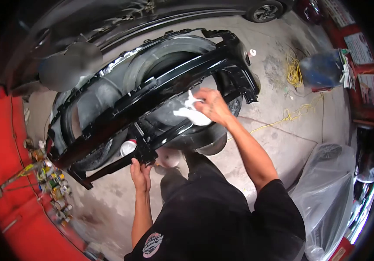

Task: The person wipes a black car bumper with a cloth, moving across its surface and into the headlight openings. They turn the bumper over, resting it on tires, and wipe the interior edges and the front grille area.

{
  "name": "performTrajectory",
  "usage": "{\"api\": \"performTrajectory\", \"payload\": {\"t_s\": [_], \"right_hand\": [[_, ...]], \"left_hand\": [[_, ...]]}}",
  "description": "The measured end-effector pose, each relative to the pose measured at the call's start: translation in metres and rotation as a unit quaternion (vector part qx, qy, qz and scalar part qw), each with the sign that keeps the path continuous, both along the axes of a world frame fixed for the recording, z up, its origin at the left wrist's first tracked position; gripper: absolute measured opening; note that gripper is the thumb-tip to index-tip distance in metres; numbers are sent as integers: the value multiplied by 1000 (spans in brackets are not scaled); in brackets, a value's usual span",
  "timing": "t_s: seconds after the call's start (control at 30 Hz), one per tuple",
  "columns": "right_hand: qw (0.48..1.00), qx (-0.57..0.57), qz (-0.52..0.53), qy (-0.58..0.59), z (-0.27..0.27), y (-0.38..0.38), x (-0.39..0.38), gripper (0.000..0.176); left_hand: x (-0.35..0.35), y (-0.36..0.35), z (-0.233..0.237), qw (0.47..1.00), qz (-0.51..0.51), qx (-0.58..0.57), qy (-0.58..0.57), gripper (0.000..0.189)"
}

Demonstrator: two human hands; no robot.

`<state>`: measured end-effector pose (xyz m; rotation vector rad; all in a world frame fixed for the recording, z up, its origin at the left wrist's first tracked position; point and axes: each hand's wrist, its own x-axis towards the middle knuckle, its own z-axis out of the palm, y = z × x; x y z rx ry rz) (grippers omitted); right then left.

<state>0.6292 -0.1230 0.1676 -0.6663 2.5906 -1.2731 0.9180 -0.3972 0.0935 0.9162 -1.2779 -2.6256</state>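
Observation:
A long glossy black frame part (pixel 137 102) lies across several dark tires (pixel 169 55) on the floor. My right hand (pixel 212 105) is closed on a white cloth (pixel 195 114) over the frame's near bar, right of its middle. Whether the cloth touches the bar I cannot tell. At the near edge, my left hand (pixel 141 175) is at a black bracket of the frame, its fingers partly hidden under it. A white and red container (pixel 128 148) shows just behind that bracket.
Behind the frame stands a dark car (pixel 152 17). Cans and bottles (pixel 58 187) line the red cabinet (pixel 4 165) at left. At right are a yellow cord (pixel 294 70), a blue object (pixel 322 69) and something under clear plastic (pixel 326 187).

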Motion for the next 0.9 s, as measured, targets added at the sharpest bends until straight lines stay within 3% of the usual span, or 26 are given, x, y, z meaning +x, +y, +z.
{"api": "performTrajectory", "payload": {"t_s": [0.1, 0.2, 0.23, 0.3, 0.33, 0.4, 0.47, 0.5, 0.57, 0.6, 0.67, 0.7, 0.8, 0.87, 0.9], "right_hand": [[998, 22, -52, 8, 27, 82, -2, 32], [955, -11, -286, 81, 27, 152, -16, 30], [954, -12, -290, 80, 22, 163, -27, 30], [902, 103, -356, 221, 9, 179, -57, 28], [919, 73, -305, 239, -20, 185, -74, 30], [939, 139, -157, 272, -78, 176, -102, 36], [941, 228, -75, 241, -100, 162, -112, 41], [949, 259, -53, 173, -88, 168, -121, 46], [923, 334, -89, 167, -81, 174, -119, 49], [938, 260, -152, 174, -138, 205, -127, 46], [924, 301, -197, 129, -140, 223, -119, 33], [929, 239, -210, 190, -134, 216, -110, 27], [927, 289, -195, 139, -129, 193, -121, 31], [946, 6, -254, 203, -137, 153, -121, 36], [923, 67, -290, 243, -118, 119, -111, 38]], "left_hand": [[-1, 0, 6, 1000, 0, 14, 1, 53], [-4, 2, 12, 1000, -9, 12, -5, 54], [-4, 2, 11, 1000, -4, 16, -11, 54], [-3, 2, 9, 1000, 0, 16, -16, 54], [0, 1, 8, 1000, 6, 17, -23, 53], [-3, 0, 3, 999, 12, 12, -32, 52], [3, -4, 0, 1000, 8, 14, -21, 52], [3, -4, -2, 1000, 6, 10, -18, 52], [-1, -1, 2, 999, 12, -1, -36, 52], [-1, 1, 4, 999, 21, -7, -42, 53], [-5, 3, 11, 999, 8, 6, -45, 54], [-8, 6, 13, 999, 16, 2, -46, 54], [-8, 5, 13, 999, 23, 12, -42, 53], [-9, 6, 20, 999, 4, 9, -39, 53], [-9, 5, 22, 999, -15, -2, -43, 54]]}}
